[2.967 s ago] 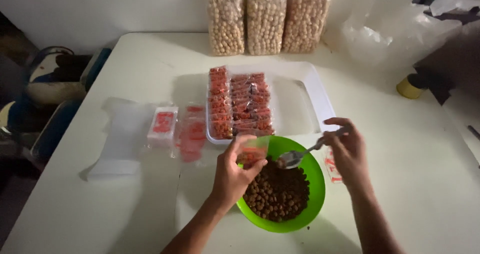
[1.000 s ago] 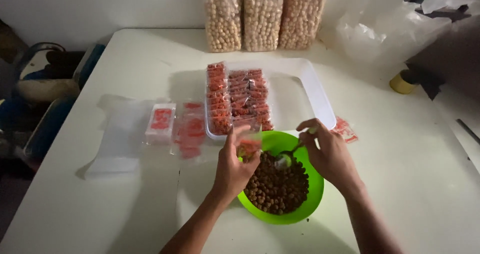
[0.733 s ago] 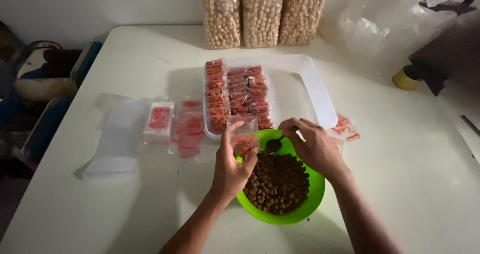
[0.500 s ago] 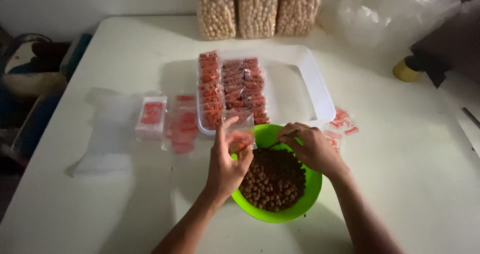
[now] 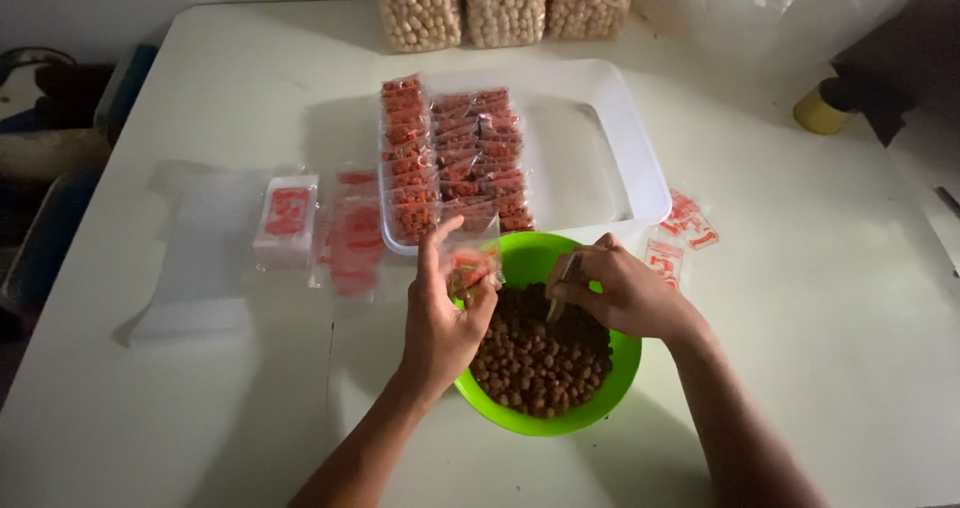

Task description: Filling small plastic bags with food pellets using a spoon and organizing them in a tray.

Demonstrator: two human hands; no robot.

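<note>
A green bowl [image 5: 600, 403] full of brown coated nuts [image 5: 540, 363] sits on the white table near me. My left hand [image 5: 442, 318] holds a small clear packet with red print [image 5: 473, 260] open over the bowl's left rim. My right hand [image 5: 620, 290] grips a spoon [image 5: 558, 286] whose tip dips into the nuts. Just behind the bowl stands a white tray [image 5: 620, 138] with rows of filled red-printed packets [image 5: 450, 158] in its left half.
Stacks of flat packets [image 5: 288, 218] and a clear plastic sheet [image 5: 195, 258] lie to the left. A few loose packets [image 5: 680, 233] lie right of the tray. Three big bags of pale nuts [image 5: 505, 3] stand at the far edge; a yellow roll [image 5: 820, 108] sits far right.
My right hand has swung the spoon from the bowl's right rim down into the nuts. My left hand still holds the small packet at the left rim.
</note>
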